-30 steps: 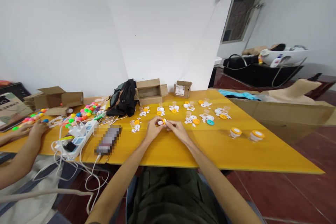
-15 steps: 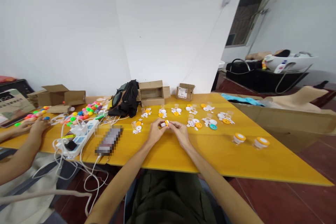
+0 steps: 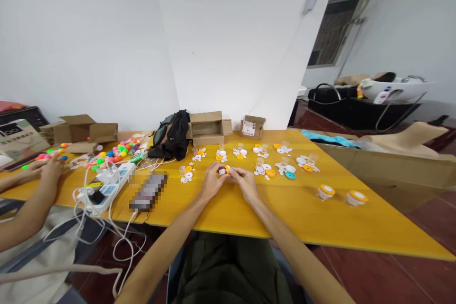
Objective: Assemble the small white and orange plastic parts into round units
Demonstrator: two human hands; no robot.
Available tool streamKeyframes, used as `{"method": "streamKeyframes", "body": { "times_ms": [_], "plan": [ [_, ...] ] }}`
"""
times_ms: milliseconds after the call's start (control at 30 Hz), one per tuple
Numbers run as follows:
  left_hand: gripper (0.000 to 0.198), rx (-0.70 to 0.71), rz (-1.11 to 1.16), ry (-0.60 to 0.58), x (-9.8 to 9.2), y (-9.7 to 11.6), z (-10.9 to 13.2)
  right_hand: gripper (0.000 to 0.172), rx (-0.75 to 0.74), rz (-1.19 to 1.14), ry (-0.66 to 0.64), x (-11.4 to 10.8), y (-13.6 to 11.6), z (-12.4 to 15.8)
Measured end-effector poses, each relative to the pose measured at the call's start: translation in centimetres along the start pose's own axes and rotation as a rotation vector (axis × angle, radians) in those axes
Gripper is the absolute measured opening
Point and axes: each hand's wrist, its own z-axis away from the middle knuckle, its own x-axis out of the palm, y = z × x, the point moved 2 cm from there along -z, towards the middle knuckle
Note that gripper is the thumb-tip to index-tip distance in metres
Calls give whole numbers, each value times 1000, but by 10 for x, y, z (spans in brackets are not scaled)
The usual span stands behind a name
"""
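My left hand [image 3: 213, 182] and my right hand [image 3: 245, 182] meet over the middle of the table. Between their fingertips is a small jar with a yellow lid [image 3: 227, 169], its lid end turned toward my right hand. White pieces show at its left end; the fingers cover much of it. Beyond the hands lie groups of loose parts: clear cups [image 3: 260, 161], yellow rings [image 3: 270, 173], a teal ring [image 3: 290, 175] and white discs [image 3: 290, 169]. To the right stand two yellow-lidded jars [image 3: 325, 192], upright and apart from each other.
Left of my arms lie a phone [image 3: 148, 192] and a white power strip [image 3: 113, 190] with tangled cables. Cardboard boxes [image 3: 206, 129] and a black bag [image 3: 173, 135] line the wall. At far left, another person's hands [image 3: 50, 169] are among colourful balls [image 3: 119, 151].
My hands keep hold of the jar in nearly the same place. The view has shifted slightly, and the other person's hands have hardly moved.
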Motion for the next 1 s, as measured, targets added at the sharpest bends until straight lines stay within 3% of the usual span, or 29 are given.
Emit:
{"method": "streamKeyframes", "body": {
  "times_ms": [433,733,1000],
  "plan": [
    [12,80,-44,-53,-1,1,2,43,95,-107,-18,-1,-2,2],
    [15,74,-104,-2,1,-2,4,46,79,-78,-32,-4,-1,0],
    [15,166,-66,-79,0,0,3,47,108,-79,-15,-3,-7,3]
  ]
}}
